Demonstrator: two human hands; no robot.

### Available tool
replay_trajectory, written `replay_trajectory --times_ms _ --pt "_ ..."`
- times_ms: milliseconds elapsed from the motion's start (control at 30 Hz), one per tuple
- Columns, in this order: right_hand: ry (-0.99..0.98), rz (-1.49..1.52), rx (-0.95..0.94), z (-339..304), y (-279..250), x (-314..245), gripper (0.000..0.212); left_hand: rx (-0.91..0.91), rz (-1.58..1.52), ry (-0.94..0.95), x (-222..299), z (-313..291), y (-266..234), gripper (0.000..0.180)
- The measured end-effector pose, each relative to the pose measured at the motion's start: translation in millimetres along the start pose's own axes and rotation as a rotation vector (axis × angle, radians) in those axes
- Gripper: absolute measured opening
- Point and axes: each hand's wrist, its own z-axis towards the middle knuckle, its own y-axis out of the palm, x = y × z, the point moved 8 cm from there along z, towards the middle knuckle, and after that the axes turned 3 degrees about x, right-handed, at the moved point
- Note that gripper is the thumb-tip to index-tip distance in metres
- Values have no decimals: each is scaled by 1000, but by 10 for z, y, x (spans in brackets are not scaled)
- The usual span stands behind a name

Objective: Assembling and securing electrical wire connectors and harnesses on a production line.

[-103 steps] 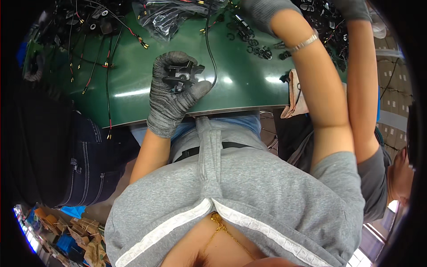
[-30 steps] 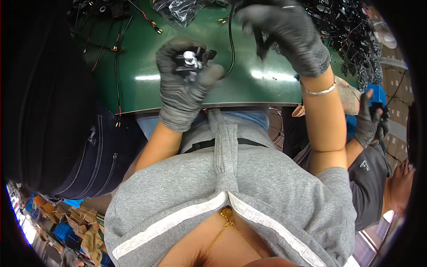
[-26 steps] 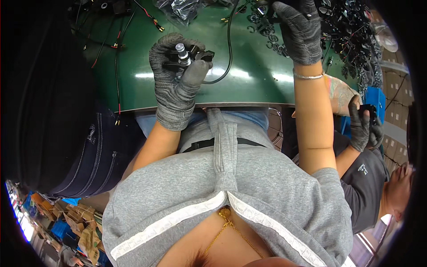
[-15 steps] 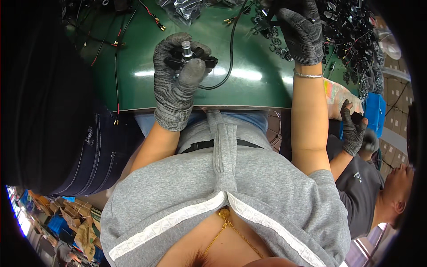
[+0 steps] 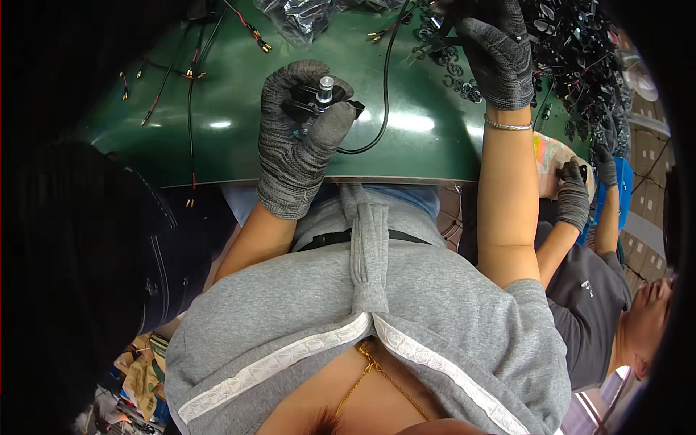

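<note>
Both my hands wear dark grey knit gloves. My left hand is closed around a black part with a short silver metal cylinder standing up from it; a black flap sticks out past the thumb. A black cable runs from beside this hand, curving right and up to the top edge. My right hand reaches to the far edge of the green table, fingers bent around something dark I cannot make out. Its fingertips fade into the dark rim. Small black ring-shaped pieces lie beside it.
A large heap of small black parts covers the table's right side. Wires with red strands and brass-coloured ends lie at the left. Clear plastic bags sit at the back. A gloved co-worker works at right near a blue bin.
My left hand has moved slightly right with the black part and silver cylinder. My right hand has shifted slightly right. The co-worker's hands have moved apart, one reaching up by the blue bin.
</note>
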Motion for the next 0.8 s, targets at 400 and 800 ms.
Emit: replay_trajectory --times_ms 400,800 --pt "-201 -85 129 131 239 -346 71 -55 87 -37 8 -22 25 58" --pt "-49 -89 154 39 190 78 70 -44 194 -55 -77 -11 -102 58"
